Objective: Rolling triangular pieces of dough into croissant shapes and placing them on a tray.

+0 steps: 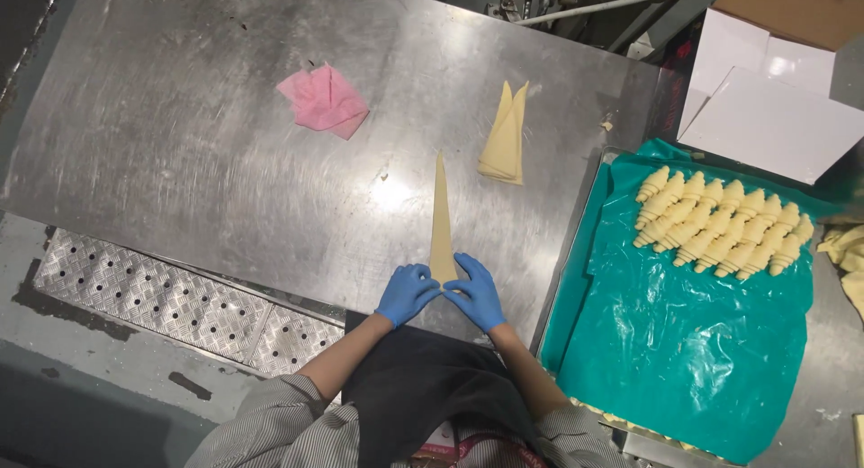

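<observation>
Both gloved hands, left [407, 293] and right [477, 293], pressed fingertips on dough triangle's [441, 218] wide end, apparently pinching; croissants [717, 223] lay well apart.

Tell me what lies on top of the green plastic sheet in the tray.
A row of rolled raw croissants lies along the far end of the green plastic sheet. The tray beneath is mostly covered.

Pink cloth [324, 100] on steel table [180, 135]; shaped croissants [720, 223] on teal-lined tray [684, 342]; white boxes [774, 108].

Brushed, scuffed steel surface [225, 162] with dull glare; matt pale dough triangle [441, 220]; glossy crinkled teal plastic sheet [684, 342]; soft pink cloth [324, 101] upper centre
</observation>
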